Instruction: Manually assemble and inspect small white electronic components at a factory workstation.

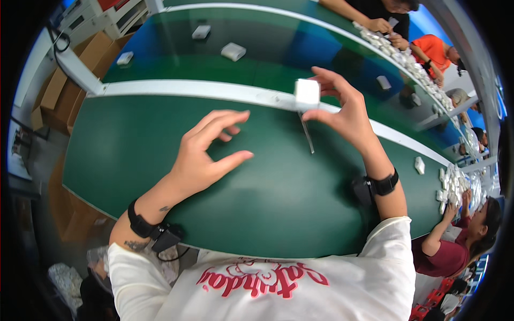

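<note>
My right hand is raised above the far side of the green table, near the white rail. Between its thumb and fingers it holds a small white block-shaped piece, one pale face turned up. A thin, clear strip hangs down from that piece toward the tabletop. My left hand hovers over the table to the left, its fingers apart and curved, thumb pointing right, with nothing in it. A gap of bare tabletop separates it from the white piece.
A white rail divides my table from a dark green surface, where several small white pieces lie. One more sits at the right of my table, near a pile handled by a co-worker. Cardboard boxes stand left.
</note>
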A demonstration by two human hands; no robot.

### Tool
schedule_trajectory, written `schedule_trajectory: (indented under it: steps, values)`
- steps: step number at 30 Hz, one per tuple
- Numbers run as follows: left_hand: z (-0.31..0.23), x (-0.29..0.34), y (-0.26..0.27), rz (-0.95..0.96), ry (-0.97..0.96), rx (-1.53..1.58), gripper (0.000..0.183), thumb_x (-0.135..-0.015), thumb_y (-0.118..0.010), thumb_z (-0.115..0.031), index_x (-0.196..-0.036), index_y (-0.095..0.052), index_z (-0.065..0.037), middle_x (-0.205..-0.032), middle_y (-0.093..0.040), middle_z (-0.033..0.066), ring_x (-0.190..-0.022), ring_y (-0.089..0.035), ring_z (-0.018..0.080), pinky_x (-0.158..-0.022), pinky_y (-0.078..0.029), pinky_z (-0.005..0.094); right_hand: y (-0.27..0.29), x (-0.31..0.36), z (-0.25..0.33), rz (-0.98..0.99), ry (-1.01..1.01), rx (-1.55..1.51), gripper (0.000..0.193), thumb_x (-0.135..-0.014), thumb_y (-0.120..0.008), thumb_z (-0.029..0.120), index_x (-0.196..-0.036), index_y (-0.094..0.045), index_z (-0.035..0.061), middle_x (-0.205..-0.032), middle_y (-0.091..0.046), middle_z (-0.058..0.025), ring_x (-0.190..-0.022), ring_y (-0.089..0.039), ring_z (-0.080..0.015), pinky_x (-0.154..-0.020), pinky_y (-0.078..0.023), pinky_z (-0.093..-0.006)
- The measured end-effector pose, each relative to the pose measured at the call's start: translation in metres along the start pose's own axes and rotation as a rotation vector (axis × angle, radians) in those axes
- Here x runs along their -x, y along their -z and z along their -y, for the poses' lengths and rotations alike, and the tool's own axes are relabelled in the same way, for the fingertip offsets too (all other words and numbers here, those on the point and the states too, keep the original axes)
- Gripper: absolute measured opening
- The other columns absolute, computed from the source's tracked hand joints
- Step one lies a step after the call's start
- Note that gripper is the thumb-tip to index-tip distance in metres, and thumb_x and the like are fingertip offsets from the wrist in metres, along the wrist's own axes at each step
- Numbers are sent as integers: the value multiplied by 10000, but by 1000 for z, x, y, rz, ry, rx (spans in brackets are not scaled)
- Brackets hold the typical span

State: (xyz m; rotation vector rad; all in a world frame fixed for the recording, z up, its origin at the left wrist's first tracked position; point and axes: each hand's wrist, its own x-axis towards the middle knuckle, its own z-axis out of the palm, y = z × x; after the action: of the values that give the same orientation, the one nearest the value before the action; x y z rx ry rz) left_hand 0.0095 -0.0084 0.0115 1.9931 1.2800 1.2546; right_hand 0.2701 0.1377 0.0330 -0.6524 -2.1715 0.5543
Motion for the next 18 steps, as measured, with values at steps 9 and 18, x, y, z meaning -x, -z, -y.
schedule_trajectory:
  steps: [9,18]
  values:
    - [-4,0,-6,-92,-203,-64,576,-643,-850,-106,-1164,-625,-8,-985,-687,110,-805,-670,219,-719,-545,312,-41,12,60,86,378,-39,608,-609,-879,247,-1110,-642,-4,-1047,-660,-130,-827,-608,-255,-704,-502,-329]
    - [0,2,-3,-75,-219,-90,593,-625,-869,-97,-1151,-624,28,-1016,-681,133,-843,-690,211,-776,-552,294,-47,12,57,63,433,-54,624,-625,-870,264,-1129,-637,-22,-1034,-671,-141,-842,-617,-256,-719,-506,-328]
